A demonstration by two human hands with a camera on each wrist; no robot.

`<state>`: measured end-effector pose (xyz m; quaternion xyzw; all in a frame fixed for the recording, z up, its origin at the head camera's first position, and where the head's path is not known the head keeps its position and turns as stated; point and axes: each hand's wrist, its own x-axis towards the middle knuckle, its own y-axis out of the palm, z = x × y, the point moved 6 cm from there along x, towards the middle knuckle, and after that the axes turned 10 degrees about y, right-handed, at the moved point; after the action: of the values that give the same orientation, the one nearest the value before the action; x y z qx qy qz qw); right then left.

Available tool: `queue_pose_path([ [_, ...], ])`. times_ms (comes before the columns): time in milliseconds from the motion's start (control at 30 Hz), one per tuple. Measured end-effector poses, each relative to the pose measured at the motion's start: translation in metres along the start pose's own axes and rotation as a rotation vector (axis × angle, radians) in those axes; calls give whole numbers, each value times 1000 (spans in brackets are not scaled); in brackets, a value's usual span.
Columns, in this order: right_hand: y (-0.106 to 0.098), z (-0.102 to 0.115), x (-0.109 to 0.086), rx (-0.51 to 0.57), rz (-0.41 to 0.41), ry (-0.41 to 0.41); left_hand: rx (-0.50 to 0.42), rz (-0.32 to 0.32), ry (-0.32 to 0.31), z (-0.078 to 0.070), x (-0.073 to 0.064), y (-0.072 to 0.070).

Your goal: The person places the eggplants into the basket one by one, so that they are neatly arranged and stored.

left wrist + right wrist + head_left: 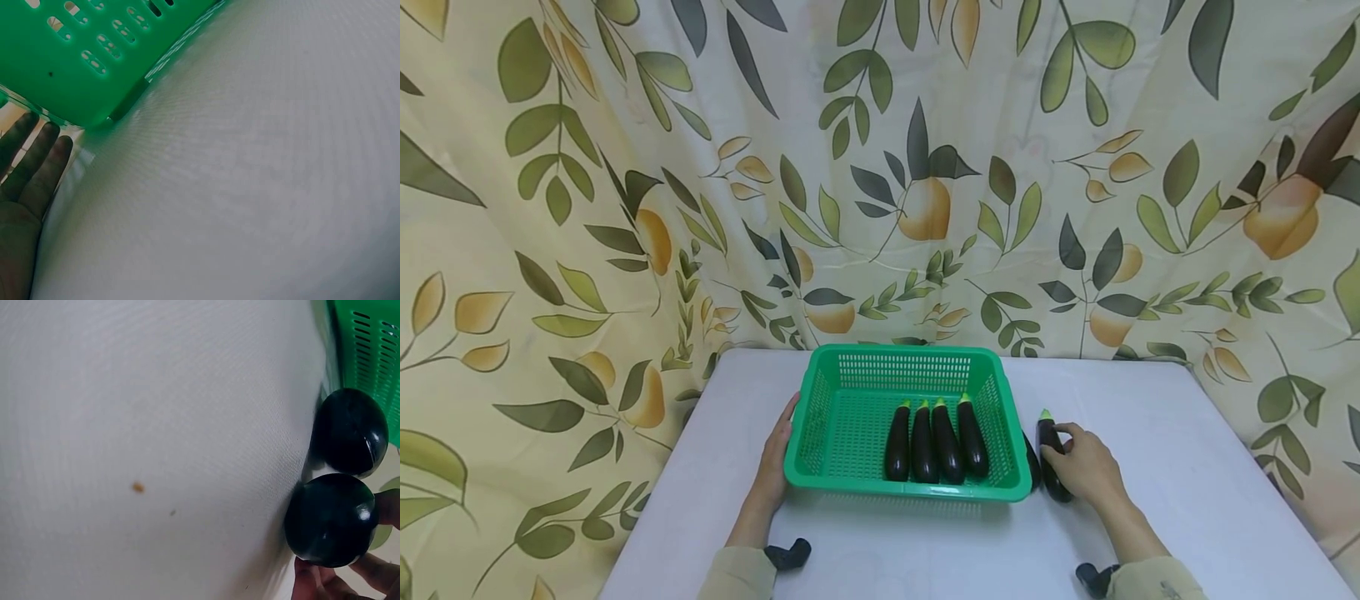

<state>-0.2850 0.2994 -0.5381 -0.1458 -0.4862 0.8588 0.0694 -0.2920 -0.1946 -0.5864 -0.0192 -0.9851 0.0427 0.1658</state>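
A green plastic basket (pixel 857 482) stands on the table with several dark eggplants (pixel 922 446) side by side in its right half. My left hand (pixel 772 458) rests along the basket's left side, its fingers extended near the wall in the left wrist view. To the right of the basket, my right hand (pixel 1086 468) grips an eggplant (pixel 1047 433) between thumb and fingers. Another eggplant (pixel 351 431) lies between that one and the basket, partly hidden by the rim in the head view. The right wrist view shows the rounded end of the held eggplant (pixel 331 520).
A white cloth covers the table (pixel 1180 442). Behind and to the left hangs a curtain (pixel 925 275) printed with leaves and fruit. Small brown crumbs (pixel 138 487) lie on the cloth. Dark straps (pixel 788 554) show at both wrists.
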Motion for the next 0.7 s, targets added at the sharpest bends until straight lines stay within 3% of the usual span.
queue_pose_path([
  [700,-9,8,-4,69,10,-6,9,-15,-25,1,0,0],
])
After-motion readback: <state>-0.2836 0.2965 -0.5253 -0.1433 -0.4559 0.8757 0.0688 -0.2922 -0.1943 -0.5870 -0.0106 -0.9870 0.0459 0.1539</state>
